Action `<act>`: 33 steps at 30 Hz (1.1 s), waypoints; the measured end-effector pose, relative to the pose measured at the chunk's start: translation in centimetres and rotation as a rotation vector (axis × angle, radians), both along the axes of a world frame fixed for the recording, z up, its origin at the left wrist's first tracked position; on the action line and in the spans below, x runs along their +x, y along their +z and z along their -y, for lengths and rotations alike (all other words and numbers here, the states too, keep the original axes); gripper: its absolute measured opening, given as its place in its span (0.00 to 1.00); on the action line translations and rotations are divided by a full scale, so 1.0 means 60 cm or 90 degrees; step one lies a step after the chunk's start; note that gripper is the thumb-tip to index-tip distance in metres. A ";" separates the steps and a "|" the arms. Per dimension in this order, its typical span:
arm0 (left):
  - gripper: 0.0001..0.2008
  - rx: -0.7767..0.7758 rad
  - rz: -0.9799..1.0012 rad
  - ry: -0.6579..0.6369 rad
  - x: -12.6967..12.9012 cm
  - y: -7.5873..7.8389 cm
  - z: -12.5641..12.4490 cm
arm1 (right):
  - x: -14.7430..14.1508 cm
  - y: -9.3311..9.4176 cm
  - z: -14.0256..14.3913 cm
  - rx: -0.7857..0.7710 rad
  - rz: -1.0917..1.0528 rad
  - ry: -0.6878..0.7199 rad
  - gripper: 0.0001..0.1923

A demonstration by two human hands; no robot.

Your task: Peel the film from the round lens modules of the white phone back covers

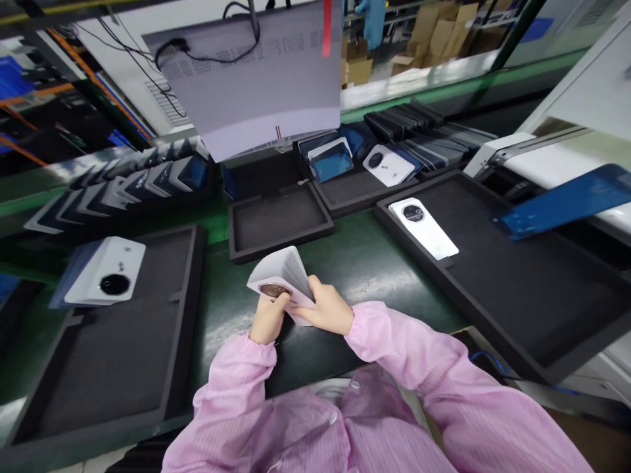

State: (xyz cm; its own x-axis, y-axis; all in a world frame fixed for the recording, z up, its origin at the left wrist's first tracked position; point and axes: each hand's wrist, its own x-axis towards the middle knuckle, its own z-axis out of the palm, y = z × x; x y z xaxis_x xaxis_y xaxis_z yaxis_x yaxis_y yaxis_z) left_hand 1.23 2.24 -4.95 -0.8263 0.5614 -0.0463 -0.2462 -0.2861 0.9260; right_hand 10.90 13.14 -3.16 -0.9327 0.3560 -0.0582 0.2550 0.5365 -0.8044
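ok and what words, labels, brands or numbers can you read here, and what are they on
No text can be read.
Held stack: any print by its round window is too small.
Left panel: small marks, too small.
Right panel: marks in the round window, too small.
Monitor: dark and red bars, no readable letters.

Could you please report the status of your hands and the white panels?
Left hand and right hand both gripping white panels, fanned. Left tray and right tray apart from both hands. Nothing visibly blocking them.
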 end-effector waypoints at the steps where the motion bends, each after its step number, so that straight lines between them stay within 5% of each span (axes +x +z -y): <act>1: 0.28 0.008 0.011 0.010 0.001 -0.002 0.001 | 0.003 0.005 0.001 0.006 0.011 0.015 0.23; 7: 0.27 0.047 0.157 0.097 0.002 -0.003 0.001 | 0.014 0.031 -0.001 -0.052 0.082 0.114 0.26; 14: 0.31 0.052 0.334 0.036 -0.016 0.018 0.012 | 0.014 0.014 -0.007 -0.702 0.078 0.216 0.44; 17: 0.31 0.062 0.347 0.041 -0.020 0.019 0.014 | 0.017 0.002 0.003 -0.874 0.157 0.229 0.48; 26: 0.36 0.085 0.182 0.018 -0.012 0.032 0.022 | 0.023 0.003 -0.001 -0.870 0.169 0.290 0.32; 33: 0.46 0.026 0.093 0.035 0.000 0.063 0.041 | 0.014 -0.012 -0.011 -0.890 0.124 0.401 0.32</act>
State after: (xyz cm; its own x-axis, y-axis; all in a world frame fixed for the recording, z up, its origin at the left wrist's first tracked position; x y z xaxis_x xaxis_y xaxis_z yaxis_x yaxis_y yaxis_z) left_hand 1.26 -0.25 -1.19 -0.8418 0.5199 -0.1454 -0.3599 -0.3397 0.8690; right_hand 11.75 13.82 -3.87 -0.8442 -0.5193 -0.1329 0.4413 -0.5326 -0.7222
